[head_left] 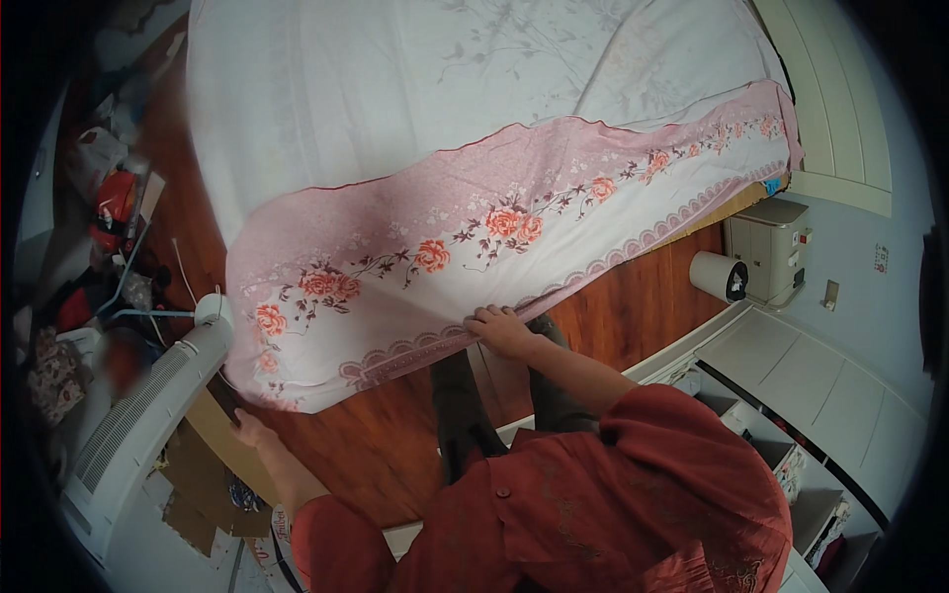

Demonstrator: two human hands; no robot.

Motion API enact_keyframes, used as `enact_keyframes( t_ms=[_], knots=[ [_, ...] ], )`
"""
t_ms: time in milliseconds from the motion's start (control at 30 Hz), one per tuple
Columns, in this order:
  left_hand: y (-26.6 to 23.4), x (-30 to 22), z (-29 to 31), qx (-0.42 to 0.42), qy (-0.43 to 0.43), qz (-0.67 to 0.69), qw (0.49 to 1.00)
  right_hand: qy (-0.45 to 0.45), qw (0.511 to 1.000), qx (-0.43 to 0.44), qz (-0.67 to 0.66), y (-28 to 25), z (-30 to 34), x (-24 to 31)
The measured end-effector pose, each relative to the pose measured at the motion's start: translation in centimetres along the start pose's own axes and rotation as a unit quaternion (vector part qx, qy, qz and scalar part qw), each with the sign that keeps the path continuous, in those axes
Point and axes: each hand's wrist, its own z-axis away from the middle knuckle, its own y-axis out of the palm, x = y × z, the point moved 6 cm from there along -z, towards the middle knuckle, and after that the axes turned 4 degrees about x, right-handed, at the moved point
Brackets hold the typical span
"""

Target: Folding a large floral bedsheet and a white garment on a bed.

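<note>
A bed sheet, white with a pink border and orange roses, hangs over the near side of a bed with a pale grey-white cover. At the middle of its scalloped lower edge is my right hand, fingers bent over the hem and closed on it. My left hand is low at the left, just below the sheet's near left corner and beside a cardboard box. Its fingers point up and away from the palm, holding nothing that I can see; their tips are partly lost in shadow.
A white tower-shaped appliance stands close by the bed's left corner. Behind it, clutter with a red helmet-like object covers the floor. Right lie a white bin, a beige cabinet and open drawers. The floor is reddish wood.
</note>
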Motion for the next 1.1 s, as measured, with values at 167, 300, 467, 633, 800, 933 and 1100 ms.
enact_keyframes(
  t_ms=[167,300,467,633,800,933,1100],
  knots=[
    [-1.6,-22.7,17.1,0.004,0.484,-0.061,0.873,-0.022,0.983,-0.155,-0.095,-6.2,0.1,-4.7],
    [4.8,-24.5,25.7,0.188,0.537,-0.085,0.818,0.111,0.972,-0.205,0.018,-12.7,-1.0,-12.2],
    [10.6,-23.1,29.2,0.337,0.447,-0.207,0.803,0.213,0.954,-0.19,0.087,-18.2,0.6,-21.1],
    [11.0,-24.7,32.4,0.354,0.425,-0.204,0.807,0.143,0.946,-0.281,-0.076,-17.1,4.6,-26.3],
    [12.2,-27.1,40.3,0.379,0.449,-0.162,0.792,0.131,0.933,-0.305,-0.14,-18.5,11.3,-28.4],
    [12.2,-36.1,50.2,0.446,0.474,-0.126,0.749,0.168,0.903,-0.32,-0.231,-21.8,17.0,-33.5],
    [13.8,-44.6,57.0,0.481,0.544,-0.132,0.675,0.258,0.901,-0.305,-0.17,-23.2,23.7,-38.0]
  ],
)
